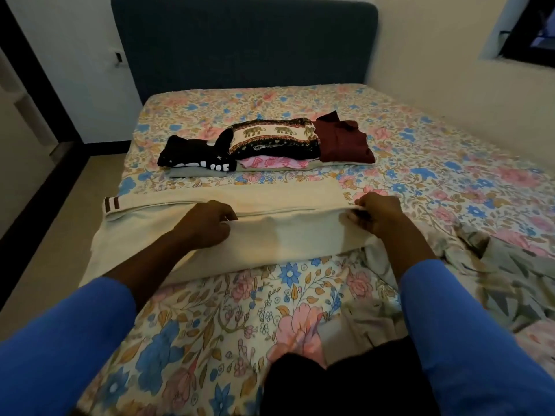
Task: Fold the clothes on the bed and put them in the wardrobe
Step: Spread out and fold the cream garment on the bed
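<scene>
Fingers (225, 218) of left hand (207, 223) curled tight, pinching the raised fold of the cream garment (285, 235). Right hand (380, 216) does likewise at the fold's right end, fingers bunched together on the cloth. Thumbs not clearly seen.

Nearest: blue sleeves (468, 334) on both forearms, entering from bottom corners. Dark shape (345, 382) at bottom centre, between the arms; cannot tell what it is.

Floral bedsheet (228, 313) covers the bed, pink and blue flowers on pale ground.

Cream garment lies across the bed's near half, spread left to right. Its near flap is lifted by both hands; its left part hangs over the bed's left edge. Striped cuff (109, 204) shows at far left.

Right of the right forearm: grey leaf-print cloth (510, 265), crumpled, unfolded, touching the cream garment's right end.

Mid-bed, apart from the cream garment: folded clothes in a row.
- black garment with white lettering (195, 159), left, on a grey piece (195, 173)
- elephant-print garment (276, 138), centre, on a pink piece (270, 162)
- maroon garment (345, 142), right, touching the elephant print

Far: dark blue headboard (243, 40) against pale wall. Window (534, 25), upper right, dark.
</scene>
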Demonstrator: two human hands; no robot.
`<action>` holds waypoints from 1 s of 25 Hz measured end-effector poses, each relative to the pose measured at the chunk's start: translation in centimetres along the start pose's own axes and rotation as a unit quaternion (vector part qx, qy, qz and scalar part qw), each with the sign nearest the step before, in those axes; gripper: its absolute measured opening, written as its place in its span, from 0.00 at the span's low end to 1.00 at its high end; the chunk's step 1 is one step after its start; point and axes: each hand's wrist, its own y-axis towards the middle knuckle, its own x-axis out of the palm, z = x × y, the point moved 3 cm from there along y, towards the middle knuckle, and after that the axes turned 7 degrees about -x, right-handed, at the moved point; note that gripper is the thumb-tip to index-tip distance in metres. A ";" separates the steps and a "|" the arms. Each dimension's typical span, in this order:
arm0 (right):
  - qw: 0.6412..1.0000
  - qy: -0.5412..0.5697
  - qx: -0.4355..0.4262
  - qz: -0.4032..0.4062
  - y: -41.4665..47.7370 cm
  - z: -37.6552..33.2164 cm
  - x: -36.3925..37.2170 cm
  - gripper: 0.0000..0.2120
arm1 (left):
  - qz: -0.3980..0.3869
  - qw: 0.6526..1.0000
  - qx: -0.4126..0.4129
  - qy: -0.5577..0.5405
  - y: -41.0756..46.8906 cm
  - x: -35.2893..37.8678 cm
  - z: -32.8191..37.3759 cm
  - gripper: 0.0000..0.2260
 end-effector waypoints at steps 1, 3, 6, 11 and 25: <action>0.997 0.069 0.029 -0.015 0.6 1.1 0.9 0.09 | -0.002 1.000 -0.010 -0.006 1.5 0.3 -0.5 0.14; 0.994 0.092 0.052 -0.041 1.9 3.5 2.4 0.13 | -0.019 0.999 -0.024 -0.033 3.7 1.9 -1.8 0.15; 0.999 -0.047 -0.017 0.005 3.3 6.2 3.5 0.19 | 0.030 0.997 -0.004 -0.066 5.0 4.8 -3.3 0.16; 0.838 -0.392 -0.377 -0.049 0.5 7.4 7.7 0.23 | 0.127 0.984 0.019 -0.127 3.8 6.2 -4.1 0.15; 0.622 -0.412 -0.561 -0.359 -14.0 11.6 24.6 0.17 | 0.088 0.996 -0.026 0.008 -13.0 0.2 -22.4 0.13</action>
